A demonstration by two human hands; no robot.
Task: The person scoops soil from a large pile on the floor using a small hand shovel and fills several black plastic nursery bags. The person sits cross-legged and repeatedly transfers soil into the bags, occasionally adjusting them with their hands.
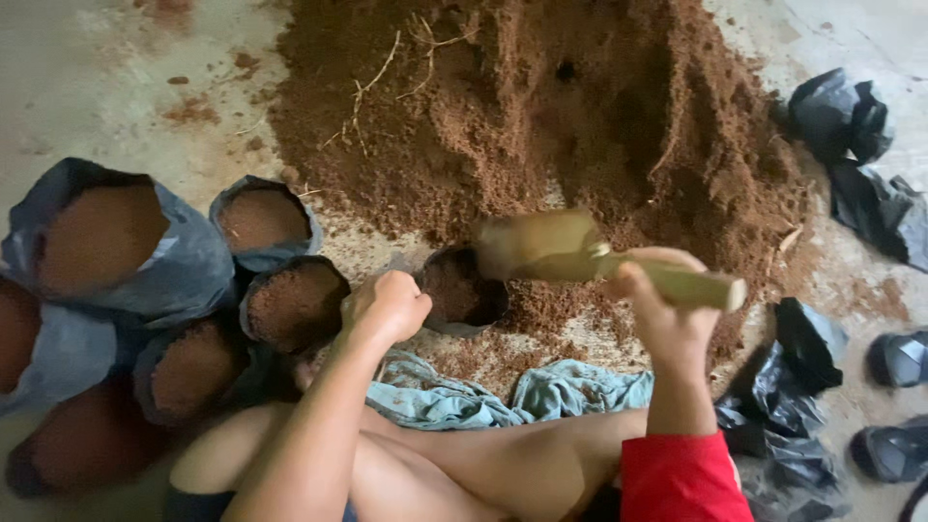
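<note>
**Inspector:** Report the hands.

**Observer:** The right hand (667, 309) has its fingers wrapped round the handle of a scoop (580, 256), which lies level with its bowl over an open bag (462, 290). The left hand (387, 307) is at that bag's near-left rim with fingers curled tight; whether they pinch the rim itself I cannot tell.

**Inspector:** Where is the bag?

**Observer:** On the floor (87, 68), at the near foot of a soil pile (541, 106). It stands upright, mouth open, with soil inside.

**Inspector:** Surroundings?

**Observer:** Left of it, filled bags (184, 280) stand packed against one another, brown soil showing in their mouths. To the right, empty black bags (860, 164) lie crumpled, apart from the pile. A blue-grey cloth (512, 396) lies over the person's bare legs, just below the open bag. The right forearm shows a red sleeve (681, 478). Dry stalks (387, 68) lie on the upper left of the pile.
</note>
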